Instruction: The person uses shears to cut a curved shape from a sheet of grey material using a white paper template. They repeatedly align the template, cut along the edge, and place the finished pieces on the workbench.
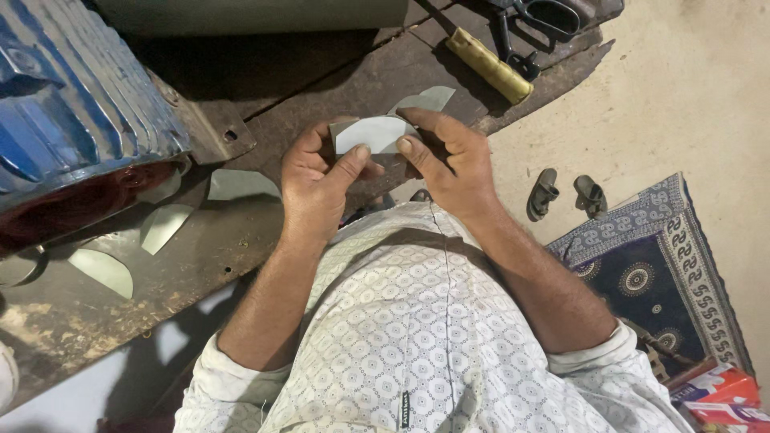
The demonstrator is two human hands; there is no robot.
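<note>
Cut pieces point(164, 224) lie on the tabletop point(265, 80) beside the motor point(72, 104); sandals point(565, 192) sit on the floor, behind the rug point(666, 273).

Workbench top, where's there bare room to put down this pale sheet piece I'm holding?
Bare dark wood lies on the workbench between the bolted metal bracket and the yellow-handled tool. Another free strip runs along the near edge, left of the left hand. It is crowded under the blue motor housing, where cut pale pieces lie scattered.

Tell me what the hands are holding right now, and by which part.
Both hands hold a pale grey-green, half-round paper sheet: the left hand pinches its lower left edge, the right hand grips its right end.
</note>
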